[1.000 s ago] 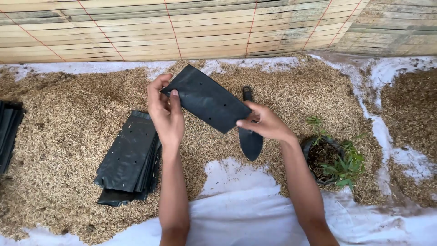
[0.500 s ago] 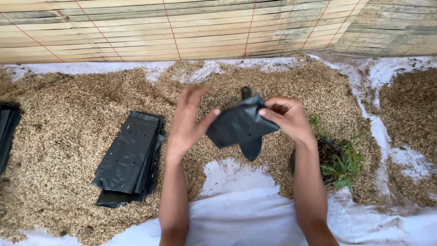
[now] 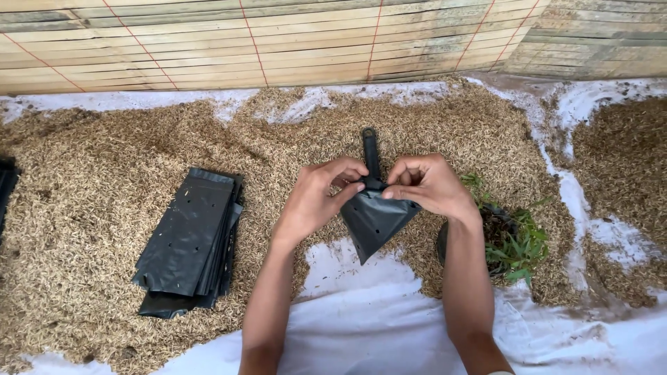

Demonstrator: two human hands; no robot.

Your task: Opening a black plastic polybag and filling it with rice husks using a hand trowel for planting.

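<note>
Both of my hands pinch the top edge of one black plastic nursery bag (image 3: pixel 372 221), which hangs in a point between them. My left hand (image 3: pixel 321 198) grips its left corner with thumb and forefinger. My right hand (image 3: pixel 429 185) holds the right corner. Behind the bag, a black scoop handle (image 3: pixel 370 152) sticks up out of the rice-husk heap (image 3: pixel 111 201). A flat stack of the same black perforated bags (image 3: pixel 191 239) lies on the husk to the left of my left arm.
A filled black bag with a small green seedling (image 3: pixel 514 239) stands to the right of my right forearm. White sheeting (image 3: pixel 375 326) covers the ground in front. A bamboo slat wall (image 3: pixel 278 38) runs along the back. More husk (image 3: pixel 625 160) lies at right.
The bag was stretched flat between my hands, then gathered at its mouth. My hands have come close together and the bag now hangs down in a point.
</note>
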